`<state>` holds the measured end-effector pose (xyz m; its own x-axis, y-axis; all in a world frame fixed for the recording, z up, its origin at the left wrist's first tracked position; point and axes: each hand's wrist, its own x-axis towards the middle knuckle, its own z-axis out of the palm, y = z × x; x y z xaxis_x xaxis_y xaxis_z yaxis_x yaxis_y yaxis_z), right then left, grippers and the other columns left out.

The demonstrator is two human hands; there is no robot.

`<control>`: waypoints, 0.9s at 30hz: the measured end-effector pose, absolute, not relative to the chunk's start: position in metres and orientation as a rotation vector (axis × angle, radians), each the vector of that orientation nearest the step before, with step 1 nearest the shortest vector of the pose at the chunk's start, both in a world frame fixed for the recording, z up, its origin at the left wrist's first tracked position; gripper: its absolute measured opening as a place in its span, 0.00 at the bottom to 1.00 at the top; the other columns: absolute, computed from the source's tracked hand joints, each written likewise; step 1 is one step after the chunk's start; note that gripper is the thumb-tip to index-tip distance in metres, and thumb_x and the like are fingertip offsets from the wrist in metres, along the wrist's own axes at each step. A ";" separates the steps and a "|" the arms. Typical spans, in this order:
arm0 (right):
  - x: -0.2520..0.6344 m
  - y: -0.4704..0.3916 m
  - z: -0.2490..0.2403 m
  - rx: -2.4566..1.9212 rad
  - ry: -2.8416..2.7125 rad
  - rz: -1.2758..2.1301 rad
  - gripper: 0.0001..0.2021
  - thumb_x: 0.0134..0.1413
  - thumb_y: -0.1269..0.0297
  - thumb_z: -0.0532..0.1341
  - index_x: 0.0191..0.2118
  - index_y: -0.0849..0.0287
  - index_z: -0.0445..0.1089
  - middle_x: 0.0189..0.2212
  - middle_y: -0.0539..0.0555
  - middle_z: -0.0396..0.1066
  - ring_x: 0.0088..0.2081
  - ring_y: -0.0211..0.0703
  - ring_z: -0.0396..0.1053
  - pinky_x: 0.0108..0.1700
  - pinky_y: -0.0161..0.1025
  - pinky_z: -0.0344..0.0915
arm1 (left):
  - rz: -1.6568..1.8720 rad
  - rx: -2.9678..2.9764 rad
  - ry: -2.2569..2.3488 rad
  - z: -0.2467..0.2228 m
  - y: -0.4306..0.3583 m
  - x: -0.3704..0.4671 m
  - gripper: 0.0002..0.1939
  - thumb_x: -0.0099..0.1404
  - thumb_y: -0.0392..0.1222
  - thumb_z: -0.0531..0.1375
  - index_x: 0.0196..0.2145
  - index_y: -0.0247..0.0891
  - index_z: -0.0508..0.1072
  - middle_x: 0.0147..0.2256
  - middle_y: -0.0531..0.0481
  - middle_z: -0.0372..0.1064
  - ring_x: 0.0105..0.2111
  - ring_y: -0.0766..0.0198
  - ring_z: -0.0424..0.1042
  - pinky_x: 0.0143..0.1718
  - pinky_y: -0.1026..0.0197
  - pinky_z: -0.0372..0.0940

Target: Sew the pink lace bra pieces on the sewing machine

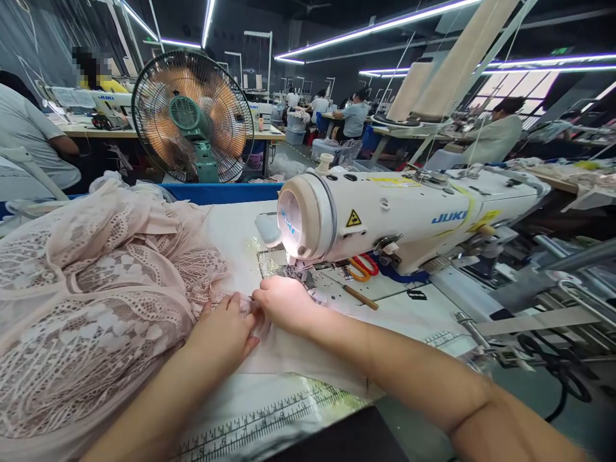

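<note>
My left hand (224, 333) rests on the pale pink lace fabric (110, 308), its fingers curled on the edge and the thumb toward the right. Against it, my right hand (283, 303) pinches the same fabric's edge between thumb and fingers. Both are just in front of the needle area of a white sewing machine (366, 208), whose lamp lights the spot. The right hand partly hides the presser foot. The lace lies heaped to the left, and a thin sheer part spreads under the right forearm.
Right of the needle area lie scissors with orange and red handles (362, 268) and a wooden-handled tool (360, 297). A printed ruler (269, 418) runs along the front table edge. Behind the table stands a large fan (192, 119). Thread cones (411, 90) rise behind the machine. Other people sit at machines.
</note>
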<state>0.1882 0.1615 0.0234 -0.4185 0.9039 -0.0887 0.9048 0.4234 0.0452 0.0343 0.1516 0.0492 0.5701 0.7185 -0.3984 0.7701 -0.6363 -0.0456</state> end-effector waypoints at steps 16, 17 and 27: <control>0.212 0.143 0.017 1.689 2.568 0.164 0.07 0.59 0.70 0.58 0.37 0.58 0.74 0.31 0.55 0.72 0.33 0.44 0.65 0.25 0.40 0.42 | -0.512 2.678 1.310 0.043 0.151 0.033 0.28 0.70 0.44 0.54 0.66 0.47 0.59 0.64 0.28 0.56 0.64 0.39 0.57 0.60 0.33 0.55; 0.211 0.145 0.014 1.684 2.585 0.170 0.07 0.59 0.70 0.58 0.37 0.58 0.74 0.30 0.55 0.72 0.33 0.44 0.64 0.25 0.40 0.42 | -0.513 2.685 1.312 0.043 0.151 0.033 0.28 0.70 0.44 0.55 0.66 0.48 0.59 0.64 0.28 0.57 0.64 0.38 0.58 0.59 0.33 0.55; 0.217 0.148 0.009 1.561 2.709 0.174 0.06 0.53 0.75 0.58 0.31 0.60 0.72 0.27 0.54 0.70 0.30 0.43 0.62 0.26 0.39 0.42 | -0.567 2.667 1.311 0.047 0.152 0.034 0.26 0.70 0.44 0.55 0.65 0.48 0.62 0.63 0.27 0.56 0.63 0.39 0.59 0.59 0.33 0.57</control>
